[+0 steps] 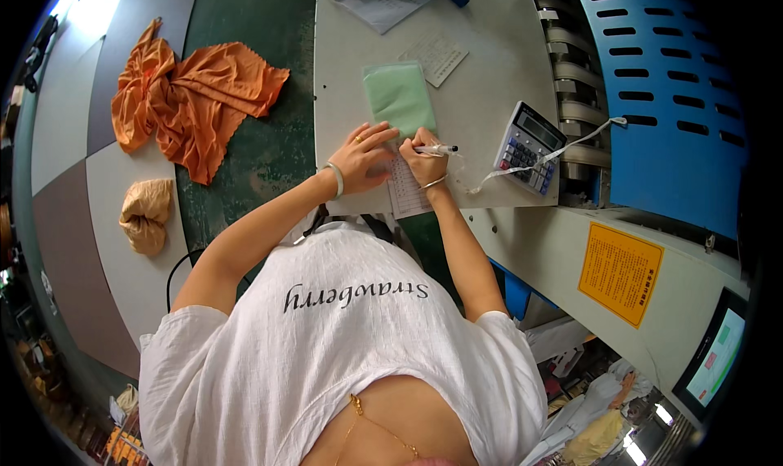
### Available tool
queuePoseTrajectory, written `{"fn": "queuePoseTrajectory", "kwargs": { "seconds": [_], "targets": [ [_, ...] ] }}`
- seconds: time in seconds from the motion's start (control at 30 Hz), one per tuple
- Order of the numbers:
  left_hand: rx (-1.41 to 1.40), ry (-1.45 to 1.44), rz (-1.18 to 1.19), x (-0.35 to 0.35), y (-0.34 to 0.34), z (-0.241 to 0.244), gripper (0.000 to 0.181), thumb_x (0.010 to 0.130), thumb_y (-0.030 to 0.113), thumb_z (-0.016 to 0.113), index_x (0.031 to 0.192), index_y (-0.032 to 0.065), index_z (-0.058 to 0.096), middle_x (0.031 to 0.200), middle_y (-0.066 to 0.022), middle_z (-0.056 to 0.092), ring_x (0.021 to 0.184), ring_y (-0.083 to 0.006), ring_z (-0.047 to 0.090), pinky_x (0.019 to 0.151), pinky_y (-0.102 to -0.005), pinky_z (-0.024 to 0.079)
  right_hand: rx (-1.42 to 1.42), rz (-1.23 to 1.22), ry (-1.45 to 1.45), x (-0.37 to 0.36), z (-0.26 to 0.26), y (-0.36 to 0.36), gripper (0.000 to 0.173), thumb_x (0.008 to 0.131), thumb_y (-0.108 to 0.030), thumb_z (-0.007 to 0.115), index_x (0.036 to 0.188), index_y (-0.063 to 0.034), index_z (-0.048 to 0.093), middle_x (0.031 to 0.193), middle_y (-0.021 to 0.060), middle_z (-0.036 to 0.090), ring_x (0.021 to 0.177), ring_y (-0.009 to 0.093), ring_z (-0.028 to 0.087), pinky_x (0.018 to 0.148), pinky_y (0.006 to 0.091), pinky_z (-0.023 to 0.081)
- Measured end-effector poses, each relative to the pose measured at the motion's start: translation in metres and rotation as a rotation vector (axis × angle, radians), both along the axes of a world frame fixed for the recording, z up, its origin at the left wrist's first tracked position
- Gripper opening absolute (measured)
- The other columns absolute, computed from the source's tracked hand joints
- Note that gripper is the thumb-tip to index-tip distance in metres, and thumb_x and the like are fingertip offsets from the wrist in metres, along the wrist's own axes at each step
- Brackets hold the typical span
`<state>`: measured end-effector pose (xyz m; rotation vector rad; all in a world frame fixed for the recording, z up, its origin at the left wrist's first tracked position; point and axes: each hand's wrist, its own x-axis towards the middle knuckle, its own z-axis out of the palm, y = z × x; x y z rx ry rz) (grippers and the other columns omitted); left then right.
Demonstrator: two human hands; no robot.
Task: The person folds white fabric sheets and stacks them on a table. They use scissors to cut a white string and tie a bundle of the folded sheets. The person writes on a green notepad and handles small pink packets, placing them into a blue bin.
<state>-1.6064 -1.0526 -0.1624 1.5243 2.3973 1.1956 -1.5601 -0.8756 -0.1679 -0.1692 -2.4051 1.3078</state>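
My right hand [425, 160] is closed around a pen [437, 150], resting on a printed paper form [405, 191] at the table's near edge. Beside it my left hand [364, 160] lies with spread fingers, its fingertips at the lower edge of a green pad or folder in a clear cover [400, 96]. No object is seen gripped in the left hand. The pen's tip is hidden by my fingers. A calculator [531, 148] lies to the right, with a white measuring tape [553, 154] across it. Beyond the green pad is a written card [435, 59].
A blue slotted machine cover [667, 99] with rollers [575, 93] borders the pale table [489, 32] on the right. Plastic-wrapped papers [385, 4] lie at its far end. Orange cloth [196, 93] and a tan cloth bundle [147, 215] are on the left. A yellow sign [621, 273] and screen [714, 356] are lower right.
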Motion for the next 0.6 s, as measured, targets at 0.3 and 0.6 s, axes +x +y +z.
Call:
{"fn": "queuePoseTrajectory", "kwargs": {
  "seconds": [0.3, 0.6],
  "targets": [
    [-0.016, 0.006, 0.0, -0.0005, 0.0008, -0.0036, 0.035, 0.067, 0.016, 0.071, 0.099, 0.0117, 0.059, 0.135, -0.011, 0.04, 0.13, -0.0288, 0.031, 0.106, -0.0471, 0.023, 0.08, -0.007, -0.005, -0.0002, -0.0011, 0.0002, 0.025, 0.069, -0.006, 0.062, 0.058, -0.0041, 0.04, 0.049, 0.0047, 0.038, 0.043, 0.013, 0.036, 0.042, 0.0298, 0.033],
    [-0.008, 0.012, 0.005, -0.0012, 0.0001, -0.0041, 0.036, 0.066, 0.017, 0.072, 0.099, 0.0114, 0.059, 0.135, -0.0106, 0.04, 0.13, -0.0287, 0.031, 0.106, -0.0468, 0.023, 0.087, -0.024, 0.006, -0.0015, 0.0005, -0.0015, 0.025, 0.067, -0.006, 0.062, 0.059, -0.0058, 0.038, 0.047, 0.0075, 0.039, 0.04, 0.021, 0.04, 0.041, 0.0327, 0.036]
  ]
}}
